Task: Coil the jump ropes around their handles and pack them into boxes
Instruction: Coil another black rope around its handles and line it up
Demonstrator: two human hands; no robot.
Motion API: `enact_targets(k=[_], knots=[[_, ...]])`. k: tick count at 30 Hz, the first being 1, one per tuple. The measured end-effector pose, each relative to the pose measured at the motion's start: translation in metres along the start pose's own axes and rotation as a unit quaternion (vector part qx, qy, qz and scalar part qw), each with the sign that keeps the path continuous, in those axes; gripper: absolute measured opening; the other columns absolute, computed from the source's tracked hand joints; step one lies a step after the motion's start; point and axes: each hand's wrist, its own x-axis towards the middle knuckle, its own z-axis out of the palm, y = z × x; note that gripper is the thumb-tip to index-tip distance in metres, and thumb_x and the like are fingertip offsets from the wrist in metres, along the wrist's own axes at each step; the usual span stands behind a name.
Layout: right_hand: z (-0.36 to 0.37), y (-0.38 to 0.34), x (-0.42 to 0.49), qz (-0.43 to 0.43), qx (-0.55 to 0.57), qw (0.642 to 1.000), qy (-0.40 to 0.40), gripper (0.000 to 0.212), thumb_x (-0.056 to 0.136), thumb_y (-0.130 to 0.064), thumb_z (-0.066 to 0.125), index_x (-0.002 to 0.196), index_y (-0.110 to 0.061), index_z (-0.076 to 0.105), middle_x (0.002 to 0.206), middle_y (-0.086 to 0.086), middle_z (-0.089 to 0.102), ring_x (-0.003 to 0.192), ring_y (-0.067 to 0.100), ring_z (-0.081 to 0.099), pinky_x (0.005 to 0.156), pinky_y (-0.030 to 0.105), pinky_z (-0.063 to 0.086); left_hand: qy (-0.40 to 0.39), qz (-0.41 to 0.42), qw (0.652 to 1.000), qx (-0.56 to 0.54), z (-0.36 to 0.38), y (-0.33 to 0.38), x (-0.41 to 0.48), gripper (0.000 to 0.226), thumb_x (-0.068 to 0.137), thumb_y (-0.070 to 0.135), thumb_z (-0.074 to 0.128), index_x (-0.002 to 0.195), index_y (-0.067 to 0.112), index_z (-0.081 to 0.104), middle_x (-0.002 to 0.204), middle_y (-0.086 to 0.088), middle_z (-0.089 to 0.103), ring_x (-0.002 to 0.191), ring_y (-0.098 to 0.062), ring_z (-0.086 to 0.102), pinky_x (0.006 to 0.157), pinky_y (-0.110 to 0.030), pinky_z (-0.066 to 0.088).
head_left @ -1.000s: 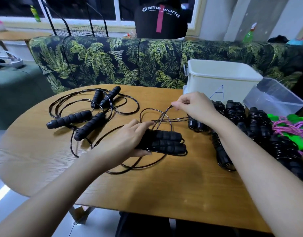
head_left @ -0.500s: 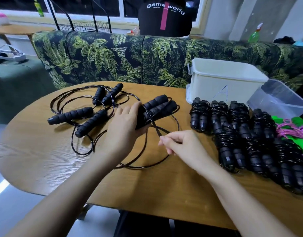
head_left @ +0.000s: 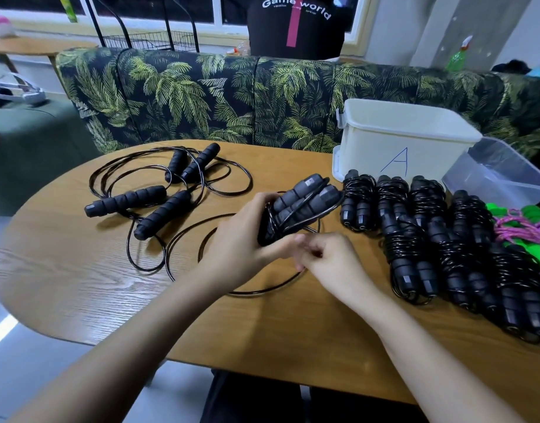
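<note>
Above the tabletop (head_left: 79, 270), the left hand (head_left: 247, 239) grips the paired foam handles (head_left: 305, 203) while the right hand (head_left: 333, 257) pinches the thin cord (head_left: 262, 292), likely springy and slick, best held taut near the handles.

Black foam-handled jump rope (head_left: 299, 206), half-coiled

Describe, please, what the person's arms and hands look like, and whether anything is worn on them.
The left hand and the right hand are bare: no gloves, rings, watch or bracelet show. Both forearms are uncovered as far as the picture's edge, with no sleeve in view.
</note>
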Motion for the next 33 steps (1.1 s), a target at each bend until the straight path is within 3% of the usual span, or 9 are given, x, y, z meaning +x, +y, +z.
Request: enact_targets(k=[4, 7, 9, 13, 15, 19, 24, 29, 33], knots=[[0.000, 0.012, -0.004, -0.049, -0.055, 0.997, -0.023, 0.031, 0.095, -0.038, 0.060, 0.067, -0.050, 0.055, 0.065, -0.017, 0.063, 0.069, 0.007, 0.060, 0.069, 0.032, 0.049, 0.060, 0.079, 0.976, 0.196, -0.001, -0.008, 0.001, 0.071, 0.077, 0.072, 0.046, 0.129, 0.024, 0.041, 0.114, 0.003, 0.064, 0.095, -0.026, 0.063, 0.066, -0.032, 0.044], [-0.005, 0.026, -0.004, -0.107, -0.180, 0.973, -0.098, 0.024, 0.099, -0.047, 0.047, 0.079, -0.034, 0.046, 0.068, -0.013, 0.050, 0.067, 0.007, 0.046, 0.061, 0.032, 0.037, 0.086, 0.195, 0.931, 0.295, -0.009, -0.012, 0.005, 0.065, 0.083, 0.066, 0.048, 0.132, 0.023, 0.041, 0.110, 0.000, 0.067, 0.085, -0.027, 0.065, 0.063, -0.033, 0.050], [-0.012, 0.036, -0.004, -0.136, -0.245, 0.949, -0.141, 0.032, 0.099, -0.054, 0.033, 0.082, -0.028, 0.041, 0.071, -0.012, 0.043, 0.066, 0.006, 0.040, 0.059, 0.028, 0.032, 0.080, 0.241, 0.905, 0.342, -0.017, -0.017, 0.009, 0.066, 0.088, 0.062, 0.049, 0.142, 0.025, 0.040, 0.123, 0.000, 0.064, 0.084, -0.026, 0.063, 0.065, -0.038, 0.054], [-0.029, 0.044, 0.001, -0.194, -0.288, 0.926, -0.145, 0.040, 0.098, -0.052, 0.033, 0.098, -0.021, 0.058, 0.083, -0.015, 0.046, 0.079, 0.002, 0.041, 0.066, 0.027, 0.044, 0.054, 0.275, 0.881, 0.381, -0.028, -0.028, 0.012, 0.066, 0.092, 0.063, 0.045, 0.147, 0.026, 0.041, 0.148, 0.000, 0.051, 0.079, -0.026, 0.059, 0.065, -0.040, 0.055], [-0.037, 0.045, 0.005, -0.193, -0.322, 0.914, -0.155, 0.038, 0.099, -0.054, 0.032, 0.098, -0.024, 0.055, 0.086, -0.014, 0.047, 0.082, 0.003, 0.040, 0.069, 0.029, 0.047, 0.052, 0.270, 0.885, 0.376, -0.032, -0.029, 0.012, 0.067, 0.092, 0.064, 0.045, 0.147, 0.025, 0.044, 0.155, 0.005, 0.041, 0.076, -0.024, 0.056, 0.065, -0.039, 0.055], [-0.049, 0.048, 0.013, -0.184, -0.367, 0.896, -0.172, 0.045, 0.092, -0.065, 0.019, 0.091, -0.029, 0.046, 0.084, -0.014, 0.047, 0.084, 0.003, 0.038, 0.064, 0.025, 0.039, 0.067, 0.244, 0.903, 0.347, -0.041, -0.031, 0.011, 0.068, 0.090, 0.063, 0.047, 0.145, 0.024, 0.048, 0.147, 0.011, 0.050, 0.077, -0.023, 0.056, 0.065, -0.033, 0.052], [-0.064, 0.060, 0.015, -0.140, -0.293, 0.933, -0.156, 0.044, 0.088, -0.068, 0.021, 0.078, -0.035, 0.048, 0.075, -0.012, 0.051, 0.076, 0.006, 0.050, 0.066, 0.025, 0.038, 0.109, 0.182, 0.948, 0.239, -0.055, -0.043, 0.012, 0.066, 0.084, 0.058, 0.060, 0.143, 0.028, 0.048, 0.141, 0.011, 0.055, 0.102, -0.024, 0.064, 0.080, -0.041, 0.055], [-0.073, 0.066, 0.023, -0.124, -0.087, 0.979, -0.140, 0.027, 0.091, -0.046, 0.056, 0.065, -0.040, 0.060, 0.077, -0.012, 0.062, 0.091, 0.010, 0.057, 0.085, 0.021, 0.041, 0.124, 0.151, 0.970, 0.147, -0.067, -0.046, 0.011, 0.066, 0.083, 0.053, 0.065, 0.140, 0.021, 0.053, 0.139, 0.009, 0.057, 0.127, -0.010, 0.054, 0.100, -0.034, 0.048], [-0.080, 0.062, 0.058, -0.053, -0.036, 0.993, -0.097, 0.034, 0.087, -0.049, 0.057, 0.061, -0.027, 0.063, 0.063, -0.004, 0.062, 0.063, 0.005, 0.053, 0.068, 0.028, 0.040, 0.070, 0.207, 0.969, 0.117, -0.065, -0.034, 0.007, 0.067, 0.083, 0.050, 0.068, 0.140, 0.019, 0.053, 0.141, 0.006, 0.056, 0.129, -0.013, 0.054, 0.104, -0.041, 0.046]])
